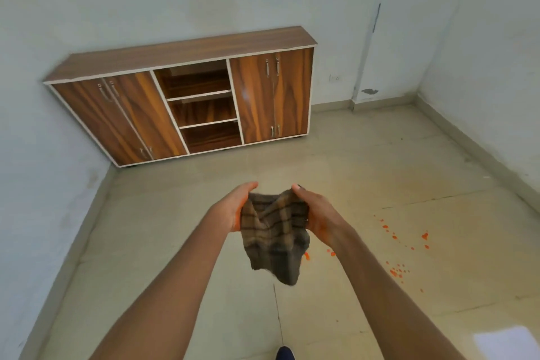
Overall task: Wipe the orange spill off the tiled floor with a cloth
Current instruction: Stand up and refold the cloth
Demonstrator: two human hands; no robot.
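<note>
- At the bottom edge a dark shoe tip (285, 353) is seen on the tiled floor (175, 257), beside a grout line. Footing should be kept off the wet drops when the body is lowered.
- The cloth (274, 234), a brown checked rag, is held in the air between both hands, clear of the floor. Its lower corner hangs loose and crumpled.
- The left hand (233, 209) is closed on the cloth's left edge, thumb on top and fingers hidden beneath. The right hand (317, 213) is closed on the right edge in the same way.
- The step in hand is judged to be the readying of the cloth. It would best be bunched or folded into a flat pad, so that a broad clean face is presented and no loose corner is dragged through the liquid.
- The orange spill (394, 272) is scattered as many small drops on the floor to the right of the hands. A couple of drops are seen just beside the cloth's hanging edge.
- As the drops are spread out, they should be gathered from the outer ones inward with short strokes, not smeared outward. Firmer pressure may be called for along the grout lines.
- Farther off, a wooden cabinet (190, 96) stands against the wall, well apart from the spill, and need not be minded.
</note>
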